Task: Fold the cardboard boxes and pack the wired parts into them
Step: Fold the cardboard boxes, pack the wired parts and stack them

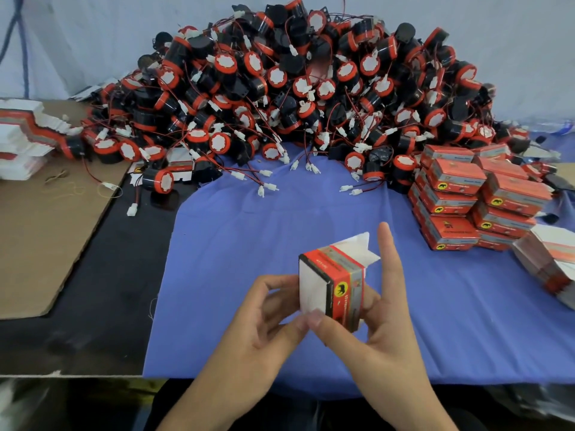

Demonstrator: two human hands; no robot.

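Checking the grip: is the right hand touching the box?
Touching. Head view: the right hand pinches the box, thumb on its near edge.

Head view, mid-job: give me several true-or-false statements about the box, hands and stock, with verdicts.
1. The left hand and right hand both hold one cardboard box. True.
2. Its far end is closed. False: white flaps stand open there.
3. Finished stock is stacked at the left. False: the closed boxes stand at the right, on the blue cloth.
4. The pile of wired parts lies beyond the held box. True.
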